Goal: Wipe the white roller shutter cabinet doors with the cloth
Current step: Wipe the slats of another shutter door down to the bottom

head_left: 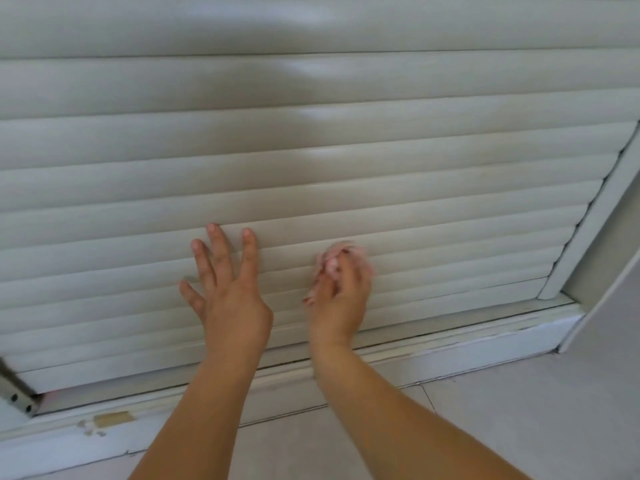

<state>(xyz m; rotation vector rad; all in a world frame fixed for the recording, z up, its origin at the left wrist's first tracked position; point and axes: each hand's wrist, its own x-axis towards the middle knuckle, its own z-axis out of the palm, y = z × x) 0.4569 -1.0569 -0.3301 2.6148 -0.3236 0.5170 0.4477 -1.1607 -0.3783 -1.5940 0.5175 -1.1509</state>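
My left hand (228, 289) braces spread on the shutter (311, 174); right hand (341, 289) grips the cloth (341, 252), mid-wipe; next, slats toward twelve o'clock.

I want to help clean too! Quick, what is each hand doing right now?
Left hand: open, fingers spread flat on the shutter.
Right hand: gripping a small pinkish cloth against the shutter.

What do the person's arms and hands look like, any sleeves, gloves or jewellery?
Both forearms are bare, with no sleeves in view. The left hand has no glove, ring or watch, and short plain nails. The right hand is also ungloved, its nails painted red; it is blurred.
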